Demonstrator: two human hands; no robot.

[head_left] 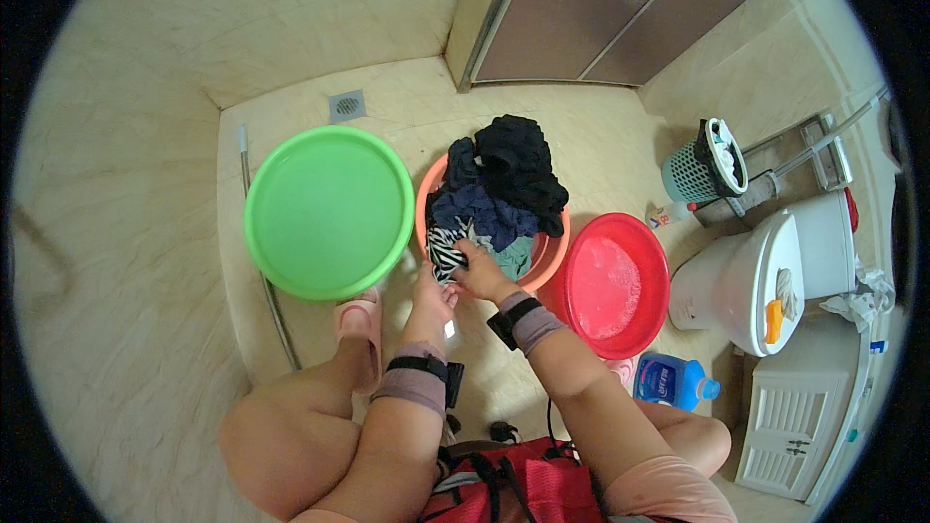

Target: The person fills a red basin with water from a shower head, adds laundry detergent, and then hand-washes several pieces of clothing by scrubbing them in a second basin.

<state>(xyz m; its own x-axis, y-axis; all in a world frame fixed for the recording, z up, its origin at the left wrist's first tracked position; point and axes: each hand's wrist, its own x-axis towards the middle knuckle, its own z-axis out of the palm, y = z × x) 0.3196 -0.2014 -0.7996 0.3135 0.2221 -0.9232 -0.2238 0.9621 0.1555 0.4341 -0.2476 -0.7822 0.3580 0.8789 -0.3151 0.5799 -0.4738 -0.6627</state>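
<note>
In the middle, my left hand (433, 294) and my right hand (481, 272) are closed on a black-and-white striped garment (445, 249) at the near edge of an orange basin (554, 257). The right hand grips it from the right side; the left hand pinches its lower end, with the fingertips partly hidden. Dark clothes are heaped in that basin: a black garment (518, 160) on top, a navy one (484, 213) beneath, and a grey-green cloth (515, 258) by the right hand.
A green basin (329, 218) stands left, and a red basin (612, 281) with sudsy water right. Further right are a blue detergent bottle (670, 383), a toilet (775, 281), a small bottle (670, 214) and a waste basket (693, 174). A metal pole (276, 315) lies beside the green basin.
</note>
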